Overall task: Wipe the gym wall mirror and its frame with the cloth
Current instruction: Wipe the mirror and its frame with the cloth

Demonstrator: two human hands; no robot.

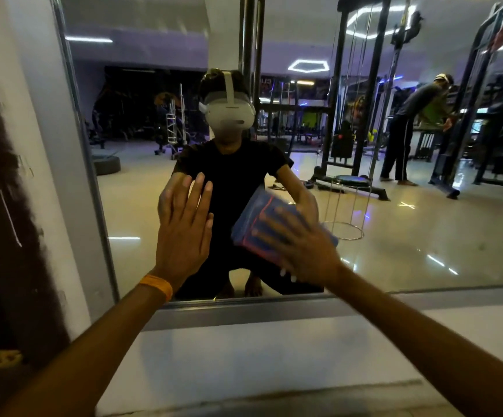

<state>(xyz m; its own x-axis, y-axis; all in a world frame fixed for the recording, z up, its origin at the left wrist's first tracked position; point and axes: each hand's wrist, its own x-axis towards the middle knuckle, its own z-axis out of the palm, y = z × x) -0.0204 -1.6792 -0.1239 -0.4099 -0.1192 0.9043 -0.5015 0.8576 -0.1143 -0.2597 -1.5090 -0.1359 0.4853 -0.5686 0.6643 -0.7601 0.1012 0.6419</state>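
Near the bottom edge of the mirror (394, 236), the cloth (256, 224) is pressed under the flat right hand (301, 251); the glass may be smudged by the outspread left hand (184, 227).

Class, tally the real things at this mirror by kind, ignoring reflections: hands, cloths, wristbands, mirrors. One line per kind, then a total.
hands: 2 (left hand, right hand)
cloth: 1
orange wristband: 1
mirror: 1
Total: 5
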